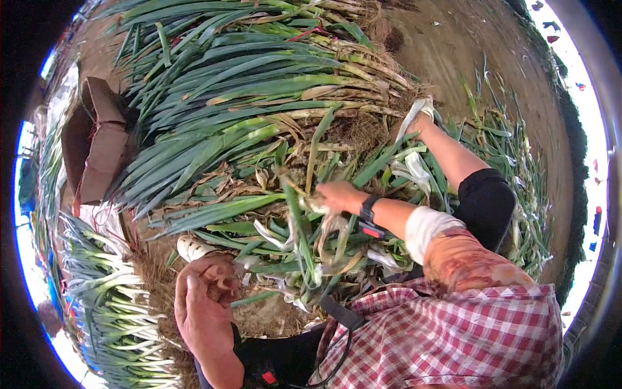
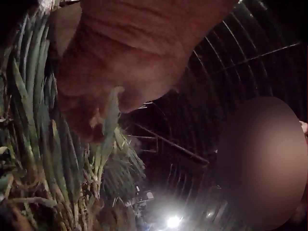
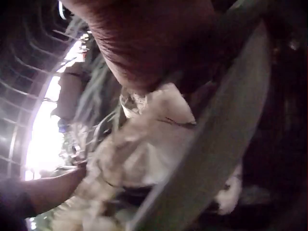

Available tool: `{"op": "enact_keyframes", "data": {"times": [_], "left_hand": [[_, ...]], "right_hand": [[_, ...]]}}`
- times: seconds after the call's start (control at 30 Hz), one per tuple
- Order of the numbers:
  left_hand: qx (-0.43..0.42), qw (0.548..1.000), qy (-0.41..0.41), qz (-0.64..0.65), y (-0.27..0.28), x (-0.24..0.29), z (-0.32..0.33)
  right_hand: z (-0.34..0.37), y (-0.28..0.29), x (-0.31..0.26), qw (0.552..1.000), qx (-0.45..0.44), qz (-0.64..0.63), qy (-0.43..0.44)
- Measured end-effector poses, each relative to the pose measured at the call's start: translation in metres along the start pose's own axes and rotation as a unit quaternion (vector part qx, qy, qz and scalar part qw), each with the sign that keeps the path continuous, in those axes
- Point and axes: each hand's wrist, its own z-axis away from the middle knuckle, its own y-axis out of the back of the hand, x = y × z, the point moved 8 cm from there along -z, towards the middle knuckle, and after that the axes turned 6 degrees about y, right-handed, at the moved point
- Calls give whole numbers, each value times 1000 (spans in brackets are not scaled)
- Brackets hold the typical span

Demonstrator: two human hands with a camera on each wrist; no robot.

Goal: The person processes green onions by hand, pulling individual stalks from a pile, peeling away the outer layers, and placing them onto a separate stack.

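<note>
1. A cardboard box (image 1: 105,155) stands left of the big leek pile (image 1: 278,84); cleaner leeks (image 1: 120,318) lie nearer
2. Loose leaves and peelings (image 1: 385,258) clutter the ground below the right hand (image 1: 342,197)
3. Its fingers pinch one leek (image 1: 298,220) above that litter
4. The left hand (image 1: 206,318) partly blocks a white shoe (image 1: 192,248); whether its fingers grasp anything, I can't tell

1. Long green onions (image 1: 253,84) are heaped across bare ground (image 1: 447,52), their roots to the right.
2. Limp leaves (image 1: 299,227) are gripped by the right hand (image 1: 340,196), above a litter of peelings (image 1: 411,168).
3. The left hand (image 1: 206,311) is held near a pale shoe (image 1: 192,247), fingers loosely bent.
4. At far left, a brown box (image 1: 103,162) and a second onion row (image 1: 120,311) are seen.
</note>
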Motion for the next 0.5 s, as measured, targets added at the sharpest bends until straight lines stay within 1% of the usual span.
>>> {"op": "enact_keyframes", "data": {"times": [0.03,0.07,0.13,0.17,0.2,0.23,0.27,0.33,0.37,0.4,0.43,0.47,0.5], "left_hand": [[-2,1000,5,12,-1,2,1],[-4,1000,2,24,0,-5,1],[25,998,32,50,4,-24,-7],[25,996,51,63,9,-34,-13],[25,994,68,77,17,-46,-21],[13,993,67,100,25,-57,-30],[39,993,61,89,29,-56,-33],[32,990,34,131,25,-45,-34],[32,990,25,135,25,-39,-34],[-20,984,37,173,19,-36,-35],[-73,974,52,209,11,-34,-35],[-76,973,51,210,12,-37,-39],[-89,980,45,172,9,-42,-44]], "right_hand": [[11,16,-31,996,-5,-91,3],[14,21,-57,985,38,-149,74],[37,69,-114,945,95,-280,139],[46,87,-136,943,96,-280,151],[57,102,-153,926,88,-330,163],[67,113,-167,906,79,-378,174],[78,123,-181,905,80,-376,184],[98,126,-200,872,40,-440,211],[105,120,-203,852,8,-485,195],[111,121,-207,853,10,-480,202],[117,121,-209,832,-3,-519,195],[124,121,-211,809,-18,-559,183],[132,121,-214,825,-26,-535,180]]}}
